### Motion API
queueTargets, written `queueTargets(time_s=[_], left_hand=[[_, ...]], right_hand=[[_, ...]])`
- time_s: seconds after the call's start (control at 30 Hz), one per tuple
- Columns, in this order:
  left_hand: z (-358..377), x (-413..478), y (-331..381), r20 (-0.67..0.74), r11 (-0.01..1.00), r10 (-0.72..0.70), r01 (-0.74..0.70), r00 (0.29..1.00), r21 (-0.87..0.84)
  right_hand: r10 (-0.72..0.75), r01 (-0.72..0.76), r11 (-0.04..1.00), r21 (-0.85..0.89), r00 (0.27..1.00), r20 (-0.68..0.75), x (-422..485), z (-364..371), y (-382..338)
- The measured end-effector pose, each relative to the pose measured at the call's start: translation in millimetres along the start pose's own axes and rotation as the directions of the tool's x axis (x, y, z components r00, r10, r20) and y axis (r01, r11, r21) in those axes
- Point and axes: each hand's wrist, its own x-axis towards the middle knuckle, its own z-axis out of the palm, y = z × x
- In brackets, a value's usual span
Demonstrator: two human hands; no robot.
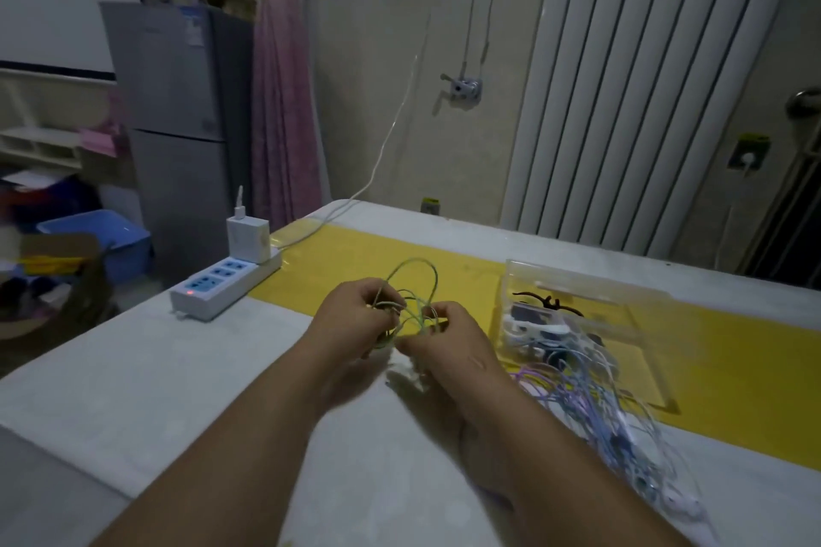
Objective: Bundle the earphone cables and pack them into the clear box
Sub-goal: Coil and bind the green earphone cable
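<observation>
Mid-task at the table (177, 391): I hold a pale green earphone cable (413, 280) up between both hands, just above the near edge of the yellow strip (355, 258). My left hand (355, 315) has its fingers curled round the gathered turns. My right hand (448, 338), touching it on the right, pinches a strand of the same cable, and loose loops stand up on the far side of my knuckles. I judge this cable half coiled and not yet tied.

The clear box (591, 284) sits open to the right on the yellow strip. White and dark pieces lie inside with a black twisted tie, so some packing looks done, though I cannot tell how many sets are in it.

A tangle of purple and blue cables (591, 404) spills from the box's near side toward the near right corner, unbundled. That heap looks like the bulk of what is left. A power strip (226, 284) lies far left, well apart from the work.
</observation>
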Motion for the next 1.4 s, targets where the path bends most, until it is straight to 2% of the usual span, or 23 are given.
queueTargets(time_s=[0.13,0.23,0.4,0.5,0.67,0.73,0.83,0.9,0.97,1.0,1.07,1.1,1.13,1.2,1.27,1.33,1.4], left_hand=[[-1,1,-6,0.074,0.994,0.002,-0.01,0.997,0.104],[0,1,-5,0.075,0.997,-0.008,0.002,0.997,0.081],[0,-1,-2,-0.011,0.997,0.026,-0.027,1.0,-0.074],[-2,-1,-3,-0.053,0.996,0.026,-0.03,0.998,-0.08],[-5,-1,-3,-0.086,0.991,-0.008,-0.004,0.996,-0.133],[-4,0,-2,-0.108,0.987,-0.043,0.026,0.993,-0.156],[-4,2,-4,-0.266,0.987,-0.131,0.1,0.955,-0.125],[-9,4,-8,-0.373,0.981,-0.191,0.167,0.908,-0.096],[-13,6,-11,-0.42,0.99,-0.136,0.108,0.897,-0.089],[-13,4,-10,-0.438,0.998,-0.037,0.011,0.898,-0.061],[-11,-2,-5,-0.378,0.979,0.198,-0.202,0.904,0.03],[-9,-4,-1,-0.302,0.965,0.254,-0.263,0.919,0.013],[-7,-8,4,-0.2,0.957,0.257,-0.277,0.945,-0.08],[-6,-11,10,0.007,0.926,0.216,-0.202,0.976,-0.319],[-7,-13,12,0.163,0.906,0.187,-0.106,0.969,-0.409],[-5,-14,10,0.225,0.93,0.169,-0.08,0.959,-0.358],[-2,-14,8,0.169,0.984,0.145,-0.124,0.975,-0.128]], right_hand=[[-0.058,0.072,0.986,-0.15,0.994,0.092,0,-11,9],[-0.077,0.108,0.964,-0.245,0.988,0.131,-2,-20,12],[-0.154,0.171,0.911,-0.375,0.985,0.075,-6,-26,12],[-0.215,0.189,0.866,-0.463,0.977,-0.003,-4,-28,13],[-0.234,0.176,0.897,-0.406,0.967,-0.097,-3,-27,16],[-0.22,0.178,0.944,-0.276,0.967,-0.128,-2,-28,17],[-0.16,0.156,0.987,-0.041,0.978,-0.133,-4,-28,12],[-0.164,0.161,0.986,-0.035,0.978,-0.128,-6,-28,9],[-0.161,0.156,0.987,-0.045,0.976,-0.145,-8,-26,6],[-0.155,0.149,0.988,-0.05,0.977,-0.149,-10,-26,6],[-0.134,0.123,0.989,-0.084,0.981,-0.141,-10,-24,6],[-0.116,0.103,0.989,-0.104,0.985,-0.129,-11,-24,6],[-0.092,0.079,0.991,-0.105,0.988,-0.123,-11,-23,6],[-0.042,0.035,0.998,-0.051,0.989,-0.142,-9,-23,6],[0.03,-0.014,0.995,0.098,0.986,-0.162,-7,-24,5],[0.117,-0.076,0.959,0.275,0.984,-0.137,-6,-24,3],[0.158,-0.109,0.926,0.362,0.981,-0.109,-6,-24,2]])
